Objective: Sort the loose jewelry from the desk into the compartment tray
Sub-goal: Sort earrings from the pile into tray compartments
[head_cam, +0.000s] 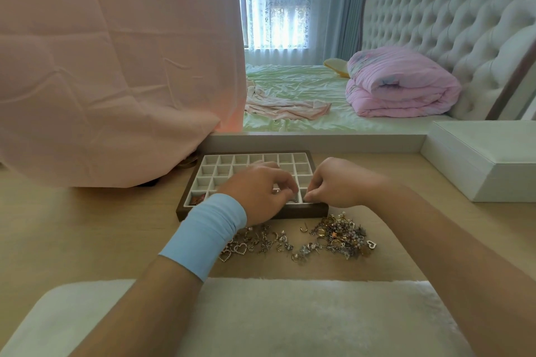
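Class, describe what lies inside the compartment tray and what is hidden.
Visible compartments of the tray look empty, except a reddish piece in the near-left corner. The left hand and right hand cover the middle ones, hiding their contents.

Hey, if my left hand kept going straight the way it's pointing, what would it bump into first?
Most likely the right hand: the left hand points right and slightly forward over the compartment tray, and their fingertips nearly meet, though depth is unclear.

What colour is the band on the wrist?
Light blue. The stretchy cloth wristband shows best in the head view.
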Demonstrator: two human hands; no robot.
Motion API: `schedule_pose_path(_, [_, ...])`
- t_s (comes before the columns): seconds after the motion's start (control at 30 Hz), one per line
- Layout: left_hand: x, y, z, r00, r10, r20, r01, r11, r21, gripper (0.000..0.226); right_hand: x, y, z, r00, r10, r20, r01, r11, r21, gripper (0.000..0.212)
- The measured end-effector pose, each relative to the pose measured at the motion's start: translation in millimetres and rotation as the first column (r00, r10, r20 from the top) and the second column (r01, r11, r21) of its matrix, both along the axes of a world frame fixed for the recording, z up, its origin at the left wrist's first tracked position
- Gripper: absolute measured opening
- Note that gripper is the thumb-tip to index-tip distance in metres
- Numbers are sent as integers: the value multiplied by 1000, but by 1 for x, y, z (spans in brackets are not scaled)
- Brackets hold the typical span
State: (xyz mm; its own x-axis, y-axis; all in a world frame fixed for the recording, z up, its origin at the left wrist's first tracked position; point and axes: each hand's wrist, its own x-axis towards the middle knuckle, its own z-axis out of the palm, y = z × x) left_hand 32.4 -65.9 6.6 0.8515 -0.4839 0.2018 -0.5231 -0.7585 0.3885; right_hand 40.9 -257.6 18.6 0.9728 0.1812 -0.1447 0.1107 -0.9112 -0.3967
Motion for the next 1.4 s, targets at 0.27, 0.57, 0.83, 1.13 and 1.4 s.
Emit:
schedule_pose_path(0.27, [-3,-13,-18,994,-62,94,50,991,127,26,-1,1,3,993,-36,110,45,996,-82,7])
schedule_pose_path(0.57, [1,-9,-20,984,-1,176,-14,997,82,24,2,-7,5,999,-13,35,13,1000,-1,15])
schedule_pose_path(0.83, [4,-7,-19,989,43,138,-43,999,1,18,4,-8,0,992,-96,-86,112,974,197,22])
schedule_pose_path(1.13, [3,-7,-18,991,27,134,-32,999,41,18,4,6,1,992,-90,88,99,990,-104,3])
schedule_pose_path(1.4, [-6,-2,9,999,9,-50,-4,995,104,7,4,9,-2,992,5,128,15,988,-156,9])
